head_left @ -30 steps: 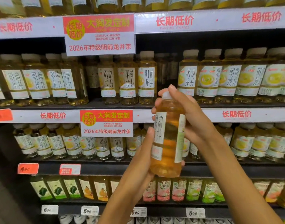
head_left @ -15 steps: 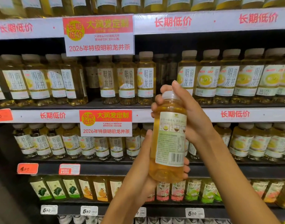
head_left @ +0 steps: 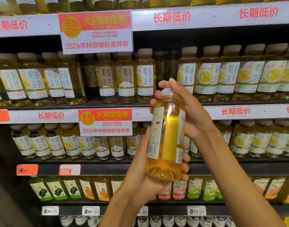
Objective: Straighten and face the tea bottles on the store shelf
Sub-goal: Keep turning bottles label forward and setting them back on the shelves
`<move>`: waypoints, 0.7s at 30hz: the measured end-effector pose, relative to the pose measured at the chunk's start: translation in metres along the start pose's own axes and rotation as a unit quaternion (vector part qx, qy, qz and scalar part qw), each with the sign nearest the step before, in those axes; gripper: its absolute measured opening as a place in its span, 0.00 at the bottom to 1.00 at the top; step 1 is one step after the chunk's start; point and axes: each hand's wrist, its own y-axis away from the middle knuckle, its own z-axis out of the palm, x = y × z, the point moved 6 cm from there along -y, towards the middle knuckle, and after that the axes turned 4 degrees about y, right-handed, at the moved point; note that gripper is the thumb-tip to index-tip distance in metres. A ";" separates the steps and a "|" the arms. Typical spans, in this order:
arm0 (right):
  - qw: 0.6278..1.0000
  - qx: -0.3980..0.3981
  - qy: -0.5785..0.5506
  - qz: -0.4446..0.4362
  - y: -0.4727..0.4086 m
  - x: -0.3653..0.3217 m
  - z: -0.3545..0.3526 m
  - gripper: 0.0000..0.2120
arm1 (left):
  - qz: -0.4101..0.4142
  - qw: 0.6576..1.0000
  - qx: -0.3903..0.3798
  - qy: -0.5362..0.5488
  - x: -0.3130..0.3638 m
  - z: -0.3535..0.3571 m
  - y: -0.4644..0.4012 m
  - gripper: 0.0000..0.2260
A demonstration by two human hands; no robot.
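Nearest the camera, the left hand [head_left: 150,182] cups the base of a tea bottle [head_left: 166,138] from below, its fingers curled around the bottom with the tips showing on the bottle's right side and the thumb running up its left side. The right hand [head_left: 188,113] closes over the neck and cap, fingers wrapped round the top and pressed against it. The bottle is held upright in the air in front of the shelving, level with the middle shelf edge [head_left: 235,111]; its label seam and barcode side face the camera, so the printed front is turned away.

Full of amber liquid, it likely has some weight, and the smooth clear plastic looks stiff but apt to slip. Base and neck are probably the safest holds for turning it.

Behind, the upper row of bottles [head_left: 127,77] stands at the shelf's front edge with a dark gap [head_left: 165,69] just right of centre, seemingly the bottle's slot. The lower row [head_left: 89,146] sits beyond the hands, mostly label-forward.
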 end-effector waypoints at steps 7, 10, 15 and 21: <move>0.965 0.121 0.225 -0.058 0.009 -0.019 -0.007 0.11 | 0.134 0.928 0.145 -0.315 0.030 -0.014 0.007 0.27; 0.963 0.113 0.242 -0.027 0.007 -0.017 -0.008 0.12 | 0.123 0.950 0.135 -0.253 0.025 -0.010 0.004 0.25; 0.995 0.038 0.086 -0.015 0.003 -0.010 -0.002 0.12 | 0.007 0.998 -0.016 0.060 0.008 0.009 -0.002 0.31; 0.993 0.053 0.100 -0.027 0.003 -0.013 -0.005 0.06 | 0.034 0.994 0.052 -0.087 0.012 -0.009 -0.003 0.32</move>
